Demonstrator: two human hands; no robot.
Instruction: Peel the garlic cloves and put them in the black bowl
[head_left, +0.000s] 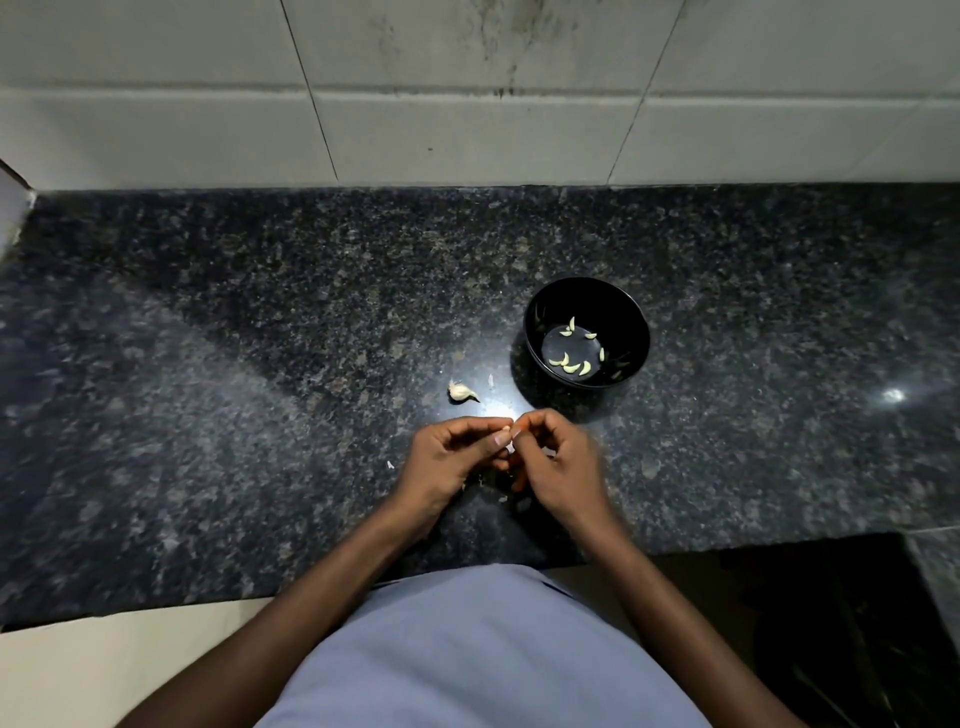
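Currently both hands work one garlic clove above the surface: the left hand pinches it steady, the right hand nips at its skin. The black bowl sits near the right hand — a short transfer — holding peeled cloves. An unpeeled piece waits just beside the bowl.

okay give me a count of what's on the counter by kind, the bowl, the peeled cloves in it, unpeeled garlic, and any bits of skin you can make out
Bowl: 1
Peeled cloves in the bowl: about 8
Unpeeled garlic piece on the counter: 1
Clove pinched between left hand and right hand: 1
Loose skin bits on the counter: at least 3
Total: about 14
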